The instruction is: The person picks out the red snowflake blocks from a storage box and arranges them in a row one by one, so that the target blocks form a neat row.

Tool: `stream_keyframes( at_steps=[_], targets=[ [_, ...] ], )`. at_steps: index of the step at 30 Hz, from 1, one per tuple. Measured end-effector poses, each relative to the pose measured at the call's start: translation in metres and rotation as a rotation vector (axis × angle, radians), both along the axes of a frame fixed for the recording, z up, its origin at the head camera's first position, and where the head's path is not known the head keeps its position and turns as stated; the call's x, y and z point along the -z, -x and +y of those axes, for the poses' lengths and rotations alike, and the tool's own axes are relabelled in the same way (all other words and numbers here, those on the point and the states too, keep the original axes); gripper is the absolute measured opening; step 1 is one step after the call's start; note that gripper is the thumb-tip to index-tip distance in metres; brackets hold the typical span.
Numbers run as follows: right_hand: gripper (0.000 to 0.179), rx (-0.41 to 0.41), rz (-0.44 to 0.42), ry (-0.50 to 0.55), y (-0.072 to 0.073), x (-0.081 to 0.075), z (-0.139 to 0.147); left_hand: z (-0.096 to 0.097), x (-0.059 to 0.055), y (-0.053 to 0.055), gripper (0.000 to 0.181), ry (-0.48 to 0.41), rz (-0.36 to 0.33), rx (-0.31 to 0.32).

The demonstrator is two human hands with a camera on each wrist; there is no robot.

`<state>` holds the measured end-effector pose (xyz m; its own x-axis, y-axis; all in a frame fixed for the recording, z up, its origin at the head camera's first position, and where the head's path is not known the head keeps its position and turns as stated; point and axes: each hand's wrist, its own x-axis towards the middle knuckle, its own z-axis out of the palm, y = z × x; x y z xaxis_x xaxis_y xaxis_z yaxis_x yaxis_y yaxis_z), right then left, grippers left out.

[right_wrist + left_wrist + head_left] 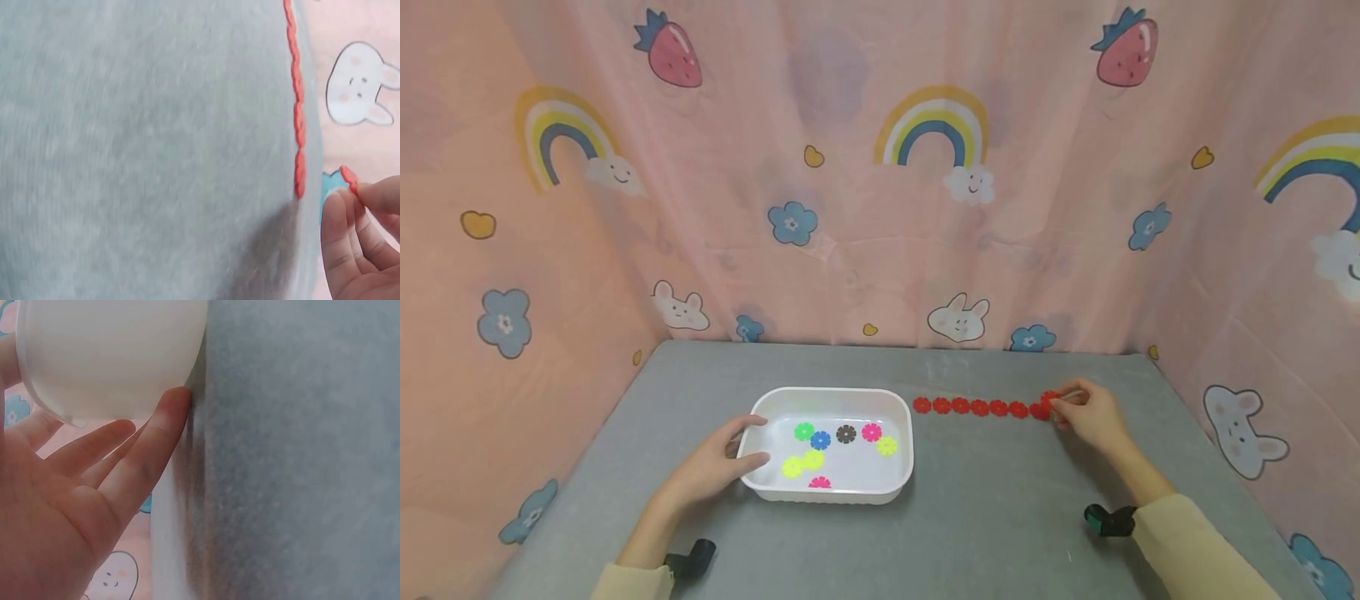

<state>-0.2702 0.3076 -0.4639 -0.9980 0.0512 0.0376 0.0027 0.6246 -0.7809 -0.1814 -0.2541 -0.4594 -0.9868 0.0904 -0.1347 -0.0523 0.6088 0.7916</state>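
My right hand (1093, 417) pinches a red notched plastic disc (349, 178) between thumb and fingertips. In the head view it is at the right end of a row of red notched discs (980, 407), raised above the table in the right wrist view. At the left end of a white plastic tray (835, 497), my left hand (715, 458) grips the rim, thumb at the near side and fingers along the outside wall. Inside the tray lie several loose notched discs: green (804, 431), blue (820, 440), dark brown (846, 433), pink (871, 432) and yellow (887, 446).
A grey table (1000, 533) bears the tray and the row. Behind it and on both sides hangs a pink curtain (865, 275) printed with rainbows, rabbits and flowers. The row lies right of the tray, toward the table's back edge.
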Motion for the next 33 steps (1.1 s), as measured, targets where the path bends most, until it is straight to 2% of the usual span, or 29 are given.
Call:
stream_keyframes(
  at_steps=[7, 13, 25, 33],
  targets=[
    [0.025, 0.029, -0.058, -0.015, 0.003, 0.011, 0.015, 0.000, 0.000, -0.001, 0.059, -0.016, -0.003, 0.007],
    [0.022, 0.028, -0.080, -0.043, 0.005, 0.014, 0.019, 0.000, 0.000, 0.000, 0.060, -0.019, -0.006, 0.012],
    [0.026, 0.017, -0.020, -0.166, -0.002, 0.010, 0.017, 0.001, -0.002, 0.000, 0.058, -0.018, 0.000, 0.010],
    [0.025, -0.013, 0.004, -0.182, -0.008, 0.006, 0.011, 0.000, 0.001, -0.001, 0.060, -0.001, -0.002, -0.003]
  ],
)
